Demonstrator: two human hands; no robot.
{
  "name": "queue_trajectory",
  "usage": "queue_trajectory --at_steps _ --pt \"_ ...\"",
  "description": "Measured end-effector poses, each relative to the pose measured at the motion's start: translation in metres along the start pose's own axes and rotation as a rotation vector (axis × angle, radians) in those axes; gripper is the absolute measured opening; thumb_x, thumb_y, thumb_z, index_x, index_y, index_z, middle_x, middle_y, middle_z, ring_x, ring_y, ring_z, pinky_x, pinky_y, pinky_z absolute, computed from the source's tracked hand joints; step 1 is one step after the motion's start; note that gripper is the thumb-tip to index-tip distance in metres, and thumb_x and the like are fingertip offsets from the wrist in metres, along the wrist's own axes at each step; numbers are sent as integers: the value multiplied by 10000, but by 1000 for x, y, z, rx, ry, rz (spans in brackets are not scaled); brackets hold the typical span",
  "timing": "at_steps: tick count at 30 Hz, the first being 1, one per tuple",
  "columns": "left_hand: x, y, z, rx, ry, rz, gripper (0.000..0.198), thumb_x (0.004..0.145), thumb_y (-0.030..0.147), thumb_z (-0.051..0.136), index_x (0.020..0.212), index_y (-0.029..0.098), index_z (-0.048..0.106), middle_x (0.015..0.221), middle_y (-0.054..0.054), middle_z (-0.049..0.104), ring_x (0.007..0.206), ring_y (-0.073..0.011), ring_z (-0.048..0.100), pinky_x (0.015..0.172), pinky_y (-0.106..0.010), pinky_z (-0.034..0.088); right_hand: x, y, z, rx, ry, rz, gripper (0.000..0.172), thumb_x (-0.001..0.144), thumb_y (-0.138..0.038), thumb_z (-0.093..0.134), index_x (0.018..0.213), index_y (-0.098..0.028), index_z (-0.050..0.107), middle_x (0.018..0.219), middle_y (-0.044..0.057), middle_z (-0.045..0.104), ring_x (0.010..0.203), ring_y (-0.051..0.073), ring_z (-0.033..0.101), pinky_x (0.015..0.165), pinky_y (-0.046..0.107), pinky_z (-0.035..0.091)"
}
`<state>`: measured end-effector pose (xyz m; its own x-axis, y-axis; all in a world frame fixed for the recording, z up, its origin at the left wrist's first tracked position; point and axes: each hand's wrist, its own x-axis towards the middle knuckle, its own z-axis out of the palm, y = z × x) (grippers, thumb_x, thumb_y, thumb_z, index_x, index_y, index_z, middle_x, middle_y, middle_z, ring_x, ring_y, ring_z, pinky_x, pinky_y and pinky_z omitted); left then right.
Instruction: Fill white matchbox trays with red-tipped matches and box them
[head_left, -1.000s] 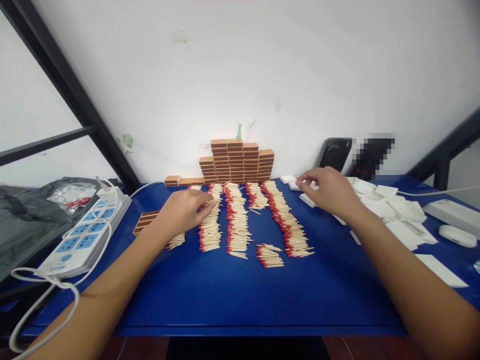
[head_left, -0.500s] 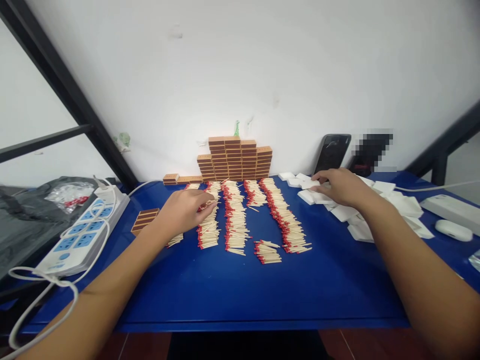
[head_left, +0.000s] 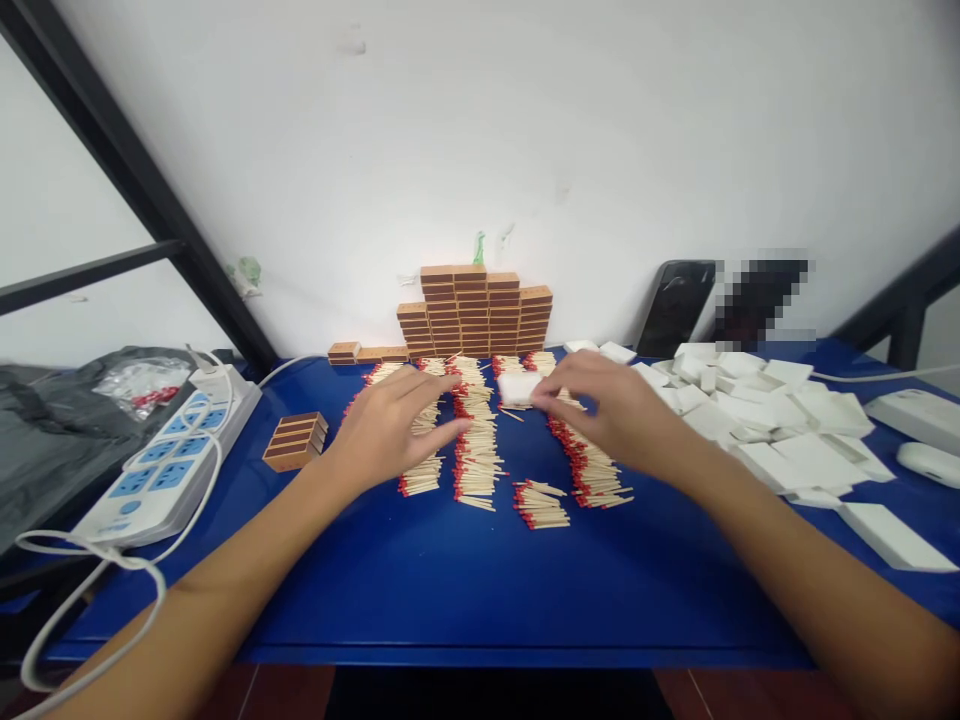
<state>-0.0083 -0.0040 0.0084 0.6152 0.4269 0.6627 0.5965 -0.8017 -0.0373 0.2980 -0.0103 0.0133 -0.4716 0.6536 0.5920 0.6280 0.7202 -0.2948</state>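
- Right hand [head_left: 607, 410] swings in from the pile of white trays [head_left: 750, 415] and is now at mid-surface with a white tray [head_left: 519, 388]. Meanwhile the left hand [head_left: 390, 425] has opened out of its earlier curl on the matches.
- Closest to us is bare blue surface [head_left: 480, 590], with both forearms reaching across it from the lower corners.
- Low on the left, a white cable [head_left: 90, 590] loops off the edge, with a white-and-blue power strip [head_left: 169, 460] lying behind it.
- Moving up, a small heap of matches [head_left: 538, 503] lies just in front of the match rows [head_left: 476, 445], red heads pointing left.
- Left hand is palm down with its fingers spread apart over the left-hand rows, thumb stretched toward the middle row. Nothing shows in its grip.
- Right hand has thumb and fingertips pinched on the white tray.
- That tray sits over the far end of the rows, between the two hands. It's blurred, so I can't tell whether it touches the matches.
- Out to the left, a short stack of brown sleeves [head_left: 295, 441] stands alone, near the left wrist.
- Over on the right, the pile of white trays spreads in a loose jumble, apart from the rows.
- At the back, a stepped matchbox stack [head_left: 476, 315] stands against the wall just behind the rows.
- A dark phone [head_left: 675, 305] leans on the wall further right.
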Motion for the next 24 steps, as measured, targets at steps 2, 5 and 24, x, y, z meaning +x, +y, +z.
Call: queue_trajectory --at_steps 2,5,24 --pt "1 9 3 -75 -3 -5 472 961 477 711 1310 166 647 1051 -103 765 947 -231 709 848 -382 586 -1 -22 14 80 -58 -75 214 1049 -332 554 969 -259 738 904 70 730 893 245 636 798 399 514" --pt "2 19 8 -163 -21 -21 390 974 446 703 1260 182 674 969 -79 757 884 -206 695 793 -358 573 -7 -33 26 89 -82 -110 232 1066 -312 525 1005 -249 740 922 80 729 893 241 635 787 393 521" --pt "0 8 12 -192 -68 -82 346 949 416 732 1227 211 720 988 -75 768 870 -207 703 781 -337 551 -20 -16 1 185 -652 260 114 874 -223 663 777 -273 694 775 -1 734 621 167 642 518 293 465"
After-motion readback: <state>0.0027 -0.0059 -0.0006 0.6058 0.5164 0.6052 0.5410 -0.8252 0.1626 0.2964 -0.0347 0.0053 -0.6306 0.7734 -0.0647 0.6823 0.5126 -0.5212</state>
